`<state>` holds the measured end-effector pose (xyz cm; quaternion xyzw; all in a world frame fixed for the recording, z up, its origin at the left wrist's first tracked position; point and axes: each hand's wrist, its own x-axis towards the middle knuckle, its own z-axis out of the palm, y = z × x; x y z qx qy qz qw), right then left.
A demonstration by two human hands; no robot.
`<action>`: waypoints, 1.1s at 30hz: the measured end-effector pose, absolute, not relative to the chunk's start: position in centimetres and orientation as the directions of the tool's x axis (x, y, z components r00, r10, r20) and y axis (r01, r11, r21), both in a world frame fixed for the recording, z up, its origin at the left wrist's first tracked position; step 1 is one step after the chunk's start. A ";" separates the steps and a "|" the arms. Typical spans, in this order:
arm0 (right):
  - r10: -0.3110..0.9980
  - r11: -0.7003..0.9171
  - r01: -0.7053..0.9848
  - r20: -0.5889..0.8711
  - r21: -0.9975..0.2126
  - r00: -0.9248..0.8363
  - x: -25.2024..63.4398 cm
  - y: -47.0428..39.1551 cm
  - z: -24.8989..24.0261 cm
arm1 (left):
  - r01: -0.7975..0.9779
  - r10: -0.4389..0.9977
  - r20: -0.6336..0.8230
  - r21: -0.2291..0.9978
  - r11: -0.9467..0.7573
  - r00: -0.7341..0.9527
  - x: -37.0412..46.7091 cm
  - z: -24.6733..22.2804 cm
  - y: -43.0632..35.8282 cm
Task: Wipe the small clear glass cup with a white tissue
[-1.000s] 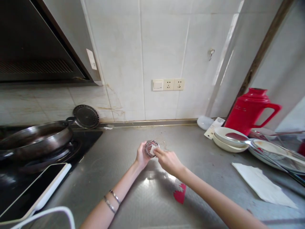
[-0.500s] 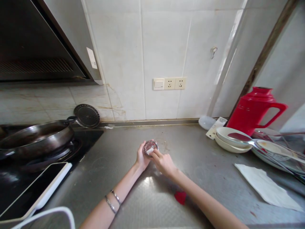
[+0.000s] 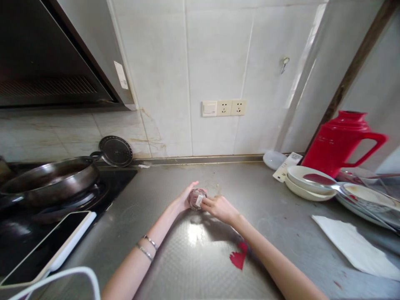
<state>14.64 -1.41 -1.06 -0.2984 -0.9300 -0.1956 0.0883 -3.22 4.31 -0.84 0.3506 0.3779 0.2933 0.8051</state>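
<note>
your left hand [image 3: 183,201] is curled around the side of a small clear cup [image 3: 193,201], mouth tilted towards you; its far fingers are partly hidden, so full grip cannot be confirmed. your right hand [image 3: 220,209] pinches a white wad [image 3: 199,201] at the cup's mouth. the cup is mid-counter, between both hands; whether its base touches the counter [image 3: 175,266] cannot be told.

principal hazard, in my judgement: pressure from your right fingers could twist the cup out of your left hand, since the wall looks smooth. a drop onto the hard counter could chip it, if it is glass. the wad, if paper, could tear and leave shreds inside.

under your right forearm is a red patch [image 3: 239,256]; scrap, print or reflection, cannot be told.

to your left, a white cable [image 3: 67,271] loops just beside your forearm. a backward elbow could snag it. the phone [image 3: 46,246] lies partly over the hob [image 3: 123,179], near the pan [image 3: 62,181]; a hot burner could damage it. no flame is visible.

to your right, a spoon [image 3: 318,180] lies across the bowls [image 3: 308,193]; a wide sweep could dislodge it.
</note>
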 end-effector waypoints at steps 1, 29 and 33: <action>0.524 0.743 0.595 0.287 0.308 -0.802 14.8 -1.3 -1.0 | -0.168 0.711 -0.424 0.783 0.599 0.561 -3.0 -0.6 4.4; 0.673 0.642 0.734 0.621 -0.221 -0.402 14.0 -1.4 -2.5 | -0.651 0.868 -0.030 0.648 0.394 0.495 -0.2 0.5 3.1; 0.632 0.679 0.732 0.463 0.055 -0.621 15.7 -1.9 -1.1 | -0.453 0.750 -0.179 0.701 0.551 0.636 -1.2 0.4 4.0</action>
